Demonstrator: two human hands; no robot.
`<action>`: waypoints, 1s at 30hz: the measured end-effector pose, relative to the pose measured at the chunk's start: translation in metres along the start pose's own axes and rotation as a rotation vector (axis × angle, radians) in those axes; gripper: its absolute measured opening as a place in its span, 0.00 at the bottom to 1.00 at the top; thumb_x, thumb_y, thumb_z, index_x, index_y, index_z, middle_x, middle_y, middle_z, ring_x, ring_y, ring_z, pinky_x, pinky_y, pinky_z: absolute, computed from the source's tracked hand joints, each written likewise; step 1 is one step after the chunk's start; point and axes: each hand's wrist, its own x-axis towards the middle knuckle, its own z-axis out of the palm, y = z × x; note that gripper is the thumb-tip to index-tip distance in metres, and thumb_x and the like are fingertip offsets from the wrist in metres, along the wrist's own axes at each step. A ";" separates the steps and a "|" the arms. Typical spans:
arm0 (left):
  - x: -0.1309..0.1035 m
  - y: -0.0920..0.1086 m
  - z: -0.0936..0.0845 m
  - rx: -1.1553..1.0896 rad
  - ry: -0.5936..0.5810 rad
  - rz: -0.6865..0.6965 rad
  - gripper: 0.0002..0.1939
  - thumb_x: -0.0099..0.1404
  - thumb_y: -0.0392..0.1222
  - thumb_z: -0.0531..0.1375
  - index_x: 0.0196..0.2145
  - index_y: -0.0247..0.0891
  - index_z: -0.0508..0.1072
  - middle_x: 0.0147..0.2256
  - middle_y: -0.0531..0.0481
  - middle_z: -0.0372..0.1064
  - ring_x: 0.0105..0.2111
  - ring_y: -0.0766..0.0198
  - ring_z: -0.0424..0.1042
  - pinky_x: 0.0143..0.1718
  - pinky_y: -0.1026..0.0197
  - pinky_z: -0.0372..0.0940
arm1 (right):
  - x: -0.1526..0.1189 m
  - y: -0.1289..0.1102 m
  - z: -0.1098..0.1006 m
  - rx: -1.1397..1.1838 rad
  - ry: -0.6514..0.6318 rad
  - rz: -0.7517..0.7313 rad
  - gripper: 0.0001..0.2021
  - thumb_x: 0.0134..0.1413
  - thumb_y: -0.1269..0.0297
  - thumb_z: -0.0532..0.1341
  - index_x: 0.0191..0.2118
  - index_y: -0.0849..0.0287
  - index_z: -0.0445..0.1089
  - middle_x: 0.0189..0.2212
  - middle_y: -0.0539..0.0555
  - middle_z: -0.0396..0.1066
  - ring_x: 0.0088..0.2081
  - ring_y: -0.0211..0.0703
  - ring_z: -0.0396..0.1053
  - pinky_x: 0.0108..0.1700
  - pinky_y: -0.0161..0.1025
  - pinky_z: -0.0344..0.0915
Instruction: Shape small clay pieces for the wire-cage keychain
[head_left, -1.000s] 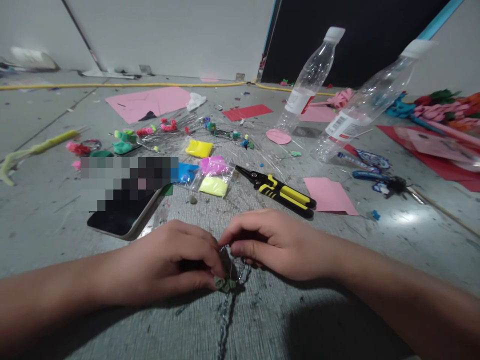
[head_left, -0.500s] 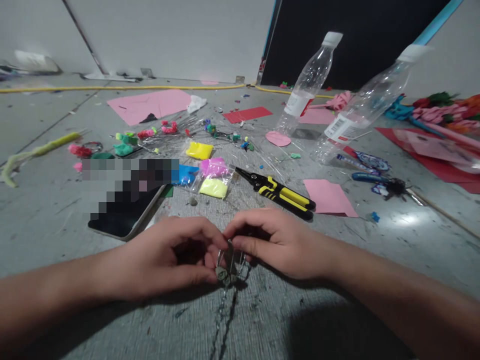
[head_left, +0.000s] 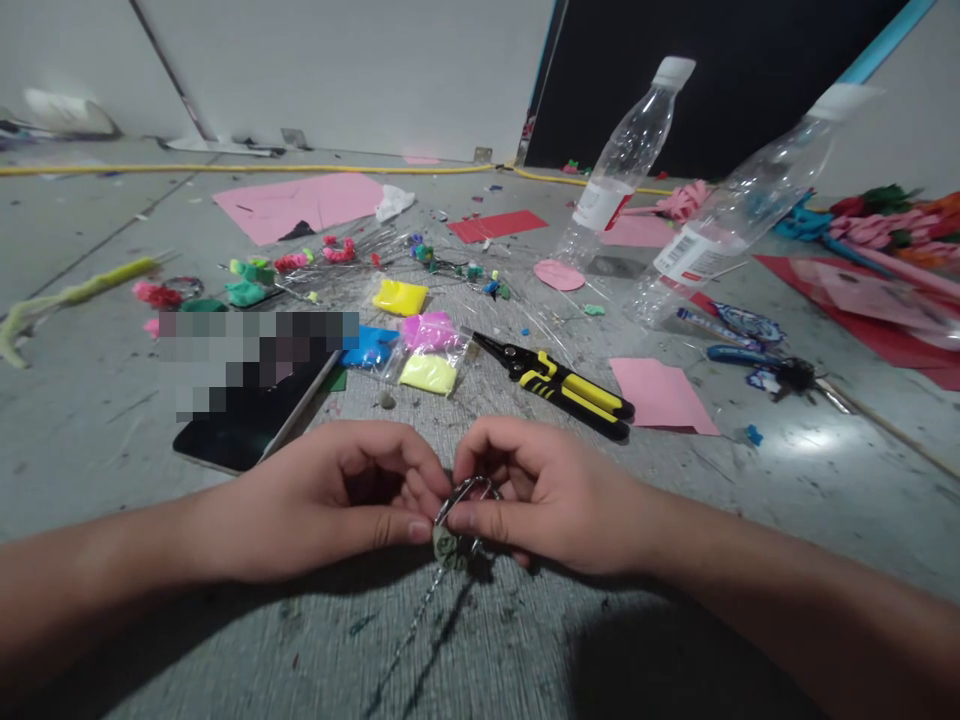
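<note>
A small twisted-wire piece [head_left: 444,543] with a pale green rolled bit and a wire loop on top is between my hands, low in the centre. My left hand [head_left: 356,500] pinches it from the left, thumb and fingertips at the green bit. From the right, my right hand [head_left: 529,495] closes thumb and index finger on the wire loop. A twisted wire tail runs from the piece down toward the bottom edge. Yellow-and-black pliers [head_left: 559,385] lie just beyond my right hand. Left of them are small bags of pink, yellow and blue clay [head_left: 427,372].
A phone [head_left: 255,410], partly pixelated, lies behind my left hand. Two clear bottles [head_left: 600,200] stand tilted in view at the back right. Pink paper [head_left: 664,393], red paper [head_left: 499,226], keys [head_left: 795,373] and colourful wire pieces [head_left: 251,283] are scattered around.
The wire piece has turned: its loop now shows upright and its tail points down-left. My right thumb has moved slightly left and down along it. The view has shifted slightly.
</note>
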 end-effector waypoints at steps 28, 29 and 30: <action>0.003 0.004 -0.002 -0.190 0.034 -0.122 0.12 0.59 0.21 0.70 0.33 0.37 0.83 0.28 0.57 0.82 0.27 0.74 0.78 0.30 0.77 0.70 | 0.000 0.003 0.008 -0.163 0.025 -0.161 0.10 0.59 0.68 0.68 0.32 0.57 0.65 0.25 0.42 0.62 0.25 0.31 0.57 0.25 0.30 0.55; 0.004 0.004 -0.002 -0.181 0.042 -0.125 0.12 0.59 0.21 0.70 0.33 0.37 0.83 0.28 0.57 0.82 0.27 0.74 0.78 0.30 0.77 0.70 | 0.000 0.004 0.007 -0.165 0.034 -0.166 0.10 0.58 0.68 0.68 0.33 0.57 0.65 0.25 0.42 0.62 0.25 0.31 0.57 0.26 0.31 0.55; 0.005 0.003 -0.002 -0.168 0.051 -0.127 0.12 0.59 0.22 0.70 0.34 0.37 0.83 0.28 0.56 0.82 0.27 0.74 0.78 0.30 0.77 0.70 | 0.001 0.004 0.007 -0.157 0.038 -0.165 0.10 0.58 0.68 0.68 0.33 0.57 0.64 0.24 0.42 0.62 0.25 0.31 0.57 0.26 0.31 0.56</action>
